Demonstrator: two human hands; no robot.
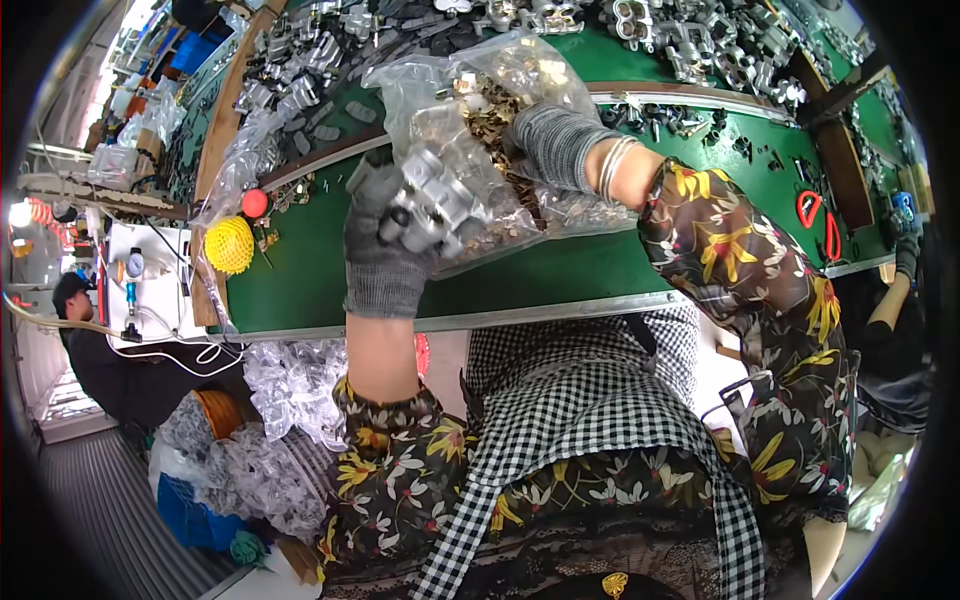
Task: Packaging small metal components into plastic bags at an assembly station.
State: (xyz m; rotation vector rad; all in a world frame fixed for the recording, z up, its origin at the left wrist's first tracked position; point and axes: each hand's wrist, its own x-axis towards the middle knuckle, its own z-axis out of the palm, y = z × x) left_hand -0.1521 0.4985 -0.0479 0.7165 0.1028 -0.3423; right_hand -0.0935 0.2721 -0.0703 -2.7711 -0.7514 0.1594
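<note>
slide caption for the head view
Gray-gloved left hand holds silvery metal hardware, right hand at a clear plastic bag of brass-coloured pieces

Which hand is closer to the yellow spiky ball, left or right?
Left. The left hand, holding a silver metal casting, is to the right of the yellow spiky ball, apart from it; the right hand is farther right, at the clear plastic bag.

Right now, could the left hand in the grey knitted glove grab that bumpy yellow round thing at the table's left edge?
Probably yes: nothing tall seems to stand between the grey-gloved left hand and the bumpy yellow round thing. But that hand holds a silvery metal part, so it may need freeing.
</note>
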